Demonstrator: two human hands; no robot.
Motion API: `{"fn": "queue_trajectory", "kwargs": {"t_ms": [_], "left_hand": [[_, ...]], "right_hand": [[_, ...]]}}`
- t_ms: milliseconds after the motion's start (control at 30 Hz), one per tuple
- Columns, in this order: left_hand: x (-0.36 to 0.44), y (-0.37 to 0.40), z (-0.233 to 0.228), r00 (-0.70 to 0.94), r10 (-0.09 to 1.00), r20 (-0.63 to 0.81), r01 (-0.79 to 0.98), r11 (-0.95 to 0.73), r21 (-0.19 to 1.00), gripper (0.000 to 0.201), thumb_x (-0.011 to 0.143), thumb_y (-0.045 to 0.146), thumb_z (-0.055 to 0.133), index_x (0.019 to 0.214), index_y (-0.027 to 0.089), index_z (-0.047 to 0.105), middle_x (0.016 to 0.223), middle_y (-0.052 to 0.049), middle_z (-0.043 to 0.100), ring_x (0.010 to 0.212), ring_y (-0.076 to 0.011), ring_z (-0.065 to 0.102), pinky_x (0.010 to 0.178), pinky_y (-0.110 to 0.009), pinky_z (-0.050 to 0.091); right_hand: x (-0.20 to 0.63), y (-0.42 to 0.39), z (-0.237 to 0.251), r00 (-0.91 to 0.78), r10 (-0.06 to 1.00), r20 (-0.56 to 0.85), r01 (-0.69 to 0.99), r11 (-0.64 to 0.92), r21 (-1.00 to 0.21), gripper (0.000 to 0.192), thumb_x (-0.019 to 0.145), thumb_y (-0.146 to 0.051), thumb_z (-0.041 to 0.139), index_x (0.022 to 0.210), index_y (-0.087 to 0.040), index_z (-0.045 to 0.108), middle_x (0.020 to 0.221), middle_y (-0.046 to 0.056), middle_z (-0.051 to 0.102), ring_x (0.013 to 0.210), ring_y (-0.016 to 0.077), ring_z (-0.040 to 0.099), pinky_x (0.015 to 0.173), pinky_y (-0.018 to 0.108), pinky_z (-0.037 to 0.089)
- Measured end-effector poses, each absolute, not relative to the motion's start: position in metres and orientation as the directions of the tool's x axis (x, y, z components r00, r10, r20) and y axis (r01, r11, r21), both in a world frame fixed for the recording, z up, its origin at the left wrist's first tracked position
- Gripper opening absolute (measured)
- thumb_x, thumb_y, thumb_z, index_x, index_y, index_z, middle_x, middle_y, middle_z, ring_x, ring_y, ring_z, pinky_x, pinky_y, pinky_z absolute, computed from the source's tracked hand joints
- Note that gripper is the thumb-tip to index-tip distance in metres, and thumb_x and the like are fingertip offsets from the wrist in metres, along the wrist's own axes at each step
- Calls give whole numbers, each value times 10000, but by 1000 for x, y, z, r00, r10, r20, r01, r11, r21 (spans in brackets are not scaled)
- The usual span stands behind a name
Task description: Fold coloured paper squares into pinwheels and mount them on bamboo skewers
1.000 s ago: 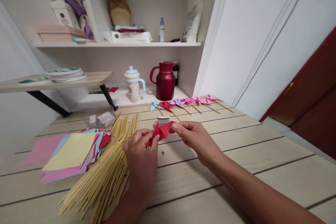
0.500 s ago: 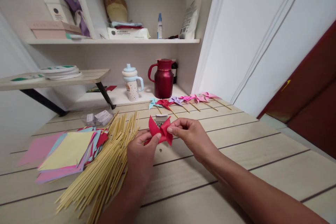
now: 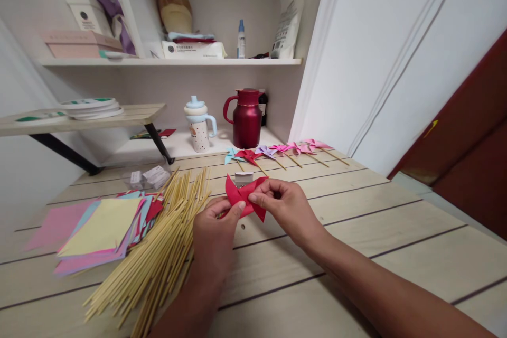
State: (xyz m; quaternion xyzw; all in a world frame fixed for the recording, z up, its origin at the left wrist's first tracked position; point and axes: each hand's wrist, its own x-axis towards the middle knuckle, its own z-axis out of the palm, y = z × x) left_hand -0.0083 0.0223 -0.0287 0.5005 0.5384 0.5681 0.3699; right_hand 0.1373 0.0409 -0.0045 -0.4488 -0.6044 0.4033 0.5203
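Observation:
Between both hands, above the wooden table, is a red paper pinwheel (image 3: 246,189) with folded points. My left hand (image 3: 217,227) pinches its left side, thumb on the front near the centre. From the right, my right hand (image 3: 285,208) pinches the paper close to the middle with thumb and forefinger. Just behind the paper stands a small open box (image 3: 243,178), its contents mostly hidden. Left of my left hand lies a spread bundle of thin wooden sticks (image 3: 158,253). A stack of coloured paper squares (image 3: 103,227) rests beyond the sticks on the left.
Finished pinwheels on sticks (image 3: 267,152) lie in a row along the table's back. Behind them stand a dark red thermos jug (image 3: 247,121) and a speckled cup (image 3: 199,129). Small clear boxes (image 3: 152,177) sit near a raised wooden stand (image 3: 146,112) at the left.
My right hand has brought its pinched paper point down and left, closer to the pinwheel's centre. The red paper has turned slightly; my left hand has shifted slightly right.

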Motion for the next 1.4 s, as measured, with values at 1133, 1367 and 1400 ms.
{"fn": "queue_trajectory", "kwargs": {"t_ms": [1133,1367,1400], "left_hand": [[-11,22,-19,-273,960,-61,-164,16,986,256,649,368,746,807,171,783,817,-58,756,741,-213,662,719,-322,498],[-10,22,-20,-243,970,-22,-99,-3,995,260,689,371,725,864,188,784,886,-63,767,788,-221,665,747,-321,492],[-9,23,-20,-242,970,-10,-98,-14,995,257,692,370,723,865,190,785,897,-64,767,798,-224,667,753,-321,492]], "right_hand": [[143,54,-21,-172,985,8,-239,-33,-971,512,636,-375,864,1095,-239,682,1123,61,697,1030,232,630,921,354,442],[135,50,-22,-255,965,59,-216,3,-976,338,609,-308,872,891,-187,729,900,40,731,819,191,643,767,312,470],[135,50,-21,-234,970,64,-199,16,-980,342,598,-306,876,881,-187,726,895,37,729,801,186,639,743,306,468]]}}
